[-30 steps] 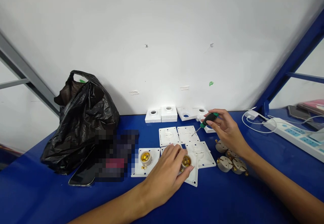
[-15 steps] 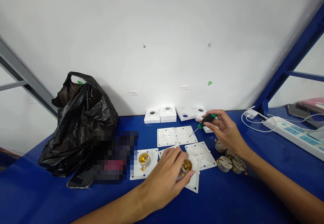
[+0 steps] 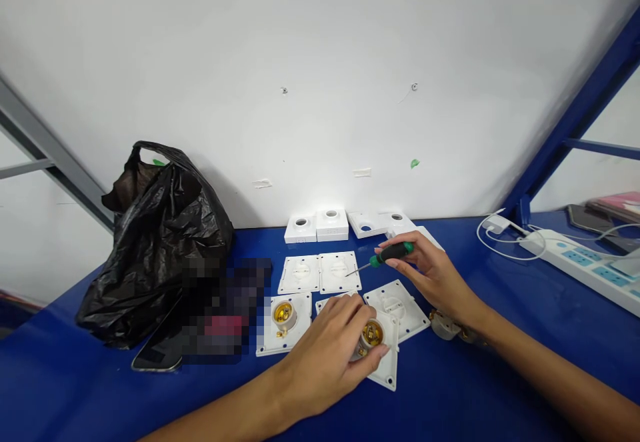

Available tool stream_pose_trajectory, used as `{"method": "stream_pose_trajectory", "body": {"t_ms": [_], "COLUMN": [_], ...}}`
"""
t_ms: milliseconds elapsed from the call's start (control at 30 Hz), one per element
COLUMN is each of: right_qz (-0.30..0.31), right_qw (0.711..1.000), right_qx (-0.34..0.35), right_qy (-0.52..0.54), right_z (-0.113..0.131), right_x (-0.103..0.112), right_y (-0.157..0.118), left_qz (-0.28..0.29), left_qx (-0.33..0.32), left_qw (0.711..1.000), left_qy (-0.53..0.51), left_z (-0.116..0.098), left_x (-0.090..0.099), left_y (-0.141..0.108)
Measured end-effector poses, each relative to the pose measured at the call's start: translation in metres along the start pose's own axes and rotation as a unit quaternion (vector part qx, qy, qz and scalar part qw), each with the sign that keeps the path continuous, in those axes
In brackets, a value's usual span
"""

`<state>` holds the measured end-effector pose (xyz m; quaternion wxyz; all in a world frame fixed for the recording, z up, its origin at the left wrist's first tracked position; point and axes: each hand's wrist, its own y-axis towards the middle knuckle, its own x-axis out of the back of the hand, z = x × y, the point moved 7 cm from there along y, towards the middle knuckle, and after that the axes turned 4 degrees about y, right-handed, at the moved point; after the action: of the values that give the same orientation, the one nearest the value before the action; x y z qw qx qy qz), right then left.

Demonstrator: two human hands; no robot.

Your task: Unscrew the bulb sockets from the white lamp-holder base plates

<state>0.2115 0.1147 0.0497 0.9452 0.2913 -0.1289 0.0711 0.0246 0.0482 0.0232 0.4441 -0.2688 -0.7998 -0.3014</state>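
Note:
My left hand (image 3: 334,342) is closed around a round lamp socket (image 3: 372,333) with a brass-coloured inside, on a square white plate (image 3: 386,366). In my right hand (image 3: 435,270) is a screwdriver (image 3: 395,252) with a black and green handle. Its thin shaft points left, the tip at a flat white plate (image 3: 340,272) in the back pair; whether it touches I cannot tell. Another white plate (image 3: 400,310) lies between my hands. To the left, a second lamp socket (image 3: 285,315) sits on its own plate (image 3: 267,342). My left fingers partly hide one more plate.
White square covers (image 3: 333,230) with round holes line the wall. Loose sockets (image 3: 444,325) lie partly hidden under my right forearm. A black plastic bag (image 3: 160,249) and a phone (image 3: 157,355) are at left, a power strip (image 3: 590,265) with white cables at right.
My right hand and the screwdriver have moved left. The back pair of plates has slid left as well. My left hand still grips the socket, its plate shifted slightly right.

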Motion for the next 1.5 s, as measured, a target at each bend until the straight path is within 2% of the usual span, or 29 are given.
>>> {"method": "stream_pose_trajectory", "body": {"t_ms": [133, 333, 533, 600, 767, 867, 967, 1133, 1333, 1500], "right_qz": [0.024, 0.021, -0.024, -0.046, -0.065, -0.078, -0.079, -0.048, -0.084, -0.110], "right_qw": [0.998, 0.994, 0.988, 0.984, 0.980, 0.979, 0.980, 0.981, 0.975, 0.976], "right_qx": [0.003, 0.028, 0.058, 0.064, 0.049, 0.047, 0.049, 0.036, 0.028, 0.031], "right_qy": [-0.049, -0.103, -0.143, -0.157, -0.184, -0.183, -0.179, -0.185, -0.205, -0.187], "right_z": [0.003, 0.004, 0.017, 0.022, 0.026, 0.027, 0.029, 0.025, 0.010, 0.011], "right_x": [0.000, 0.007, 0.020, 0.027, 0.041, 0.047, 0.048, 0.037, 0.038, 0.042], "right_y": [-0.002, -0.002, 0.000, 0.001, 0.001, 0.000, 0.000, 0.001, 0.002, 0.003], "left_qz": [0.001, -0.005, -0.018, -0.042, -0.164, -0.183, -0.149, -0.049, 0.057, 0.092], "left_qx": [0.003, -0.003, -0.017, -0.017, -0.006, -0.024, -0.027, -0.032, -0.006, -0.009], "left_qw": [1.000, 1.000, 0.999, 0.999, 0.986, 0.982, 0.988, 0.997, 0.994, 0.989], "left_qy": [0.000, 0.013, 0.025, 0.017, -0.014, -0.022, -0.024, -0.056, -0.091, -0.117], "left_z": [0.000, 0.000, 0.001, 0.003, 0.012, 0.010, 0.007, 0.003, -0.002, -0.008], "left_x": [0.002, 0.002, 0.005, 0.006, 0.017, 0.022, 0.022, 0.011, -0.004, -0.007], "left_y": [0.000, 0.000, -0.001, -0.002, -0.007, -0.009, -0.007, -0.002, -0.003, -0.003]}}
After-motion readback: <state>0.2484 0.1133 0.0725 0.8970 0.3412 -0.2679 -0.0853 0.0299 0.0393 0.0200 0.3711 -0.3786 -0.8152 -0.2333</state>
